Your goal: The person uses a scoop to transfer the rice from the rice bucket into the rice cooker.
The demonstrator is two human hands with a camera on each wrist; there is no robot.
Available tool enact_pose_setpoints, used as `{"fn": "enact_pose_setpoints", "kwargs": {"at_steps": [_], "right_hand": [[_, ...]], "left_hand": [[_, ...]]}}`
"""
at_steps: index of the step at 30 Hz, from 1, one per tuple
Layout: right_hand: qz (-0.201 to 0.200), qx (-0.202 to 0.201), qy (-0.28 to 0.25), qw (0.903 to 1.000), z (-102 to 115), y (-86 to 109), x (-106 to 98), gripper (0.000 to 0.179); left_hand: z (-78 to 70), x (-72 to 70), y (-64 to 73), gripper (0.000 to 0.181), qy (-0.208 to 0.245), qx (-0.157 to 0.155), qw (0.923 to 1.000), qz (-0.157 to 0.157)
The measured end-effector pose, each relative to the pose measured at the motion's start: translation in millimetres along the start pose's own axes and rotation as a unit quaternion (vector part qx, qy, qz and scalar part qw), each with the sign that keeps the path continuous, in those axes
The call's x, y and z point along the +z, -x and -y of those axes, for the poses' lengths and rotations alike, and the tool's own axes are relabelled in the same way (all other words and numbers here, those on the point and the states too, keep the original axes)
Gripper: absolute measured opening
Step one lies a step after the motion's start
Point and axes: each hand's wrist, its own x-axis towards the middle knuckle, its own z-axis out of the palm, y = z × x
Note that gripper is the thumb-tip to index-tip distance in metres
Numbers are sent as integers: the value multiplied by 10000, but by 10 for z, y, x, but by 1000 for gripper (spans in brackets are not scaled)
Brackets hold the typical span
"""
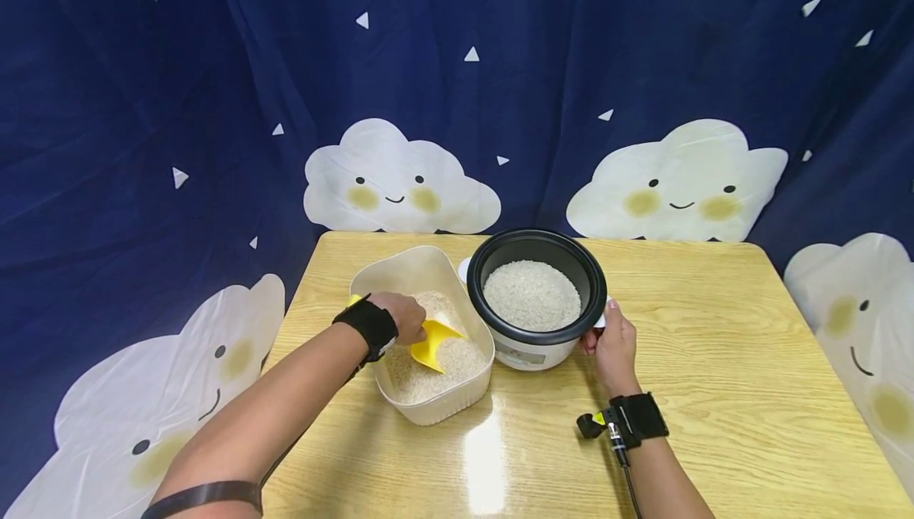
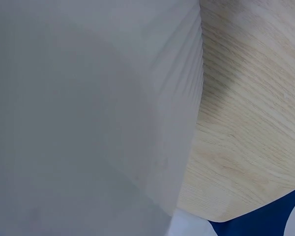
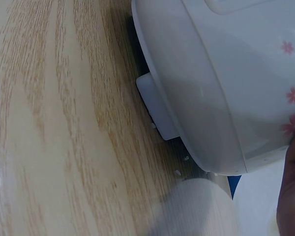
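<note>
A cream-coloured bin holding loose rice stands left of centre on the table. Reaching down into it, my left hand grips a yellow scoop, whose blade is partly in the rice. Just right of the bin is a white rice cooker with a black inner pot, lid off, and white rice inside. My right hand holds the cooker's side handle. In the left wrist view the bin's wall fills most of the picture; the hand and scoop are hidden there.
Both containers stand on a light wood table, whose surface extends to the right and front. A dark blue curtain with smiling clouds hangs behind it. A few rice grains lie beside the cooker's foot.
</note>
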Motion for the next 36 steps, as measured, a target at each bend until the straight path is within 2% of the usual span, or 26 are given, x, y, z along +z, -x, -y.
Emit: {"fn": "enact_pose_setpoints", "kwargs": {"at_steps": [9, 19, 27, 36], "right_hand": [[46, -38, 82, 9999, -4, -6, -20, 57], [135, -37, 46, 9999, 22, -5, -21, 57], [-52, 15, 40, 10000, 27, 9, -10, 56], [-39, 7, 113, 9999, 7, -8, -8, 56]], "left_hand": [[-17, 3, -22, 41, -61, 165, 9998, 119], [-30, 23, -40, 43, -28, 233, 9997, 109], [-60, 19, -50, 43, -43, 285, 9995, 92], [-52, 49, -58, 45, 44, 309, 9994, 121]]}}
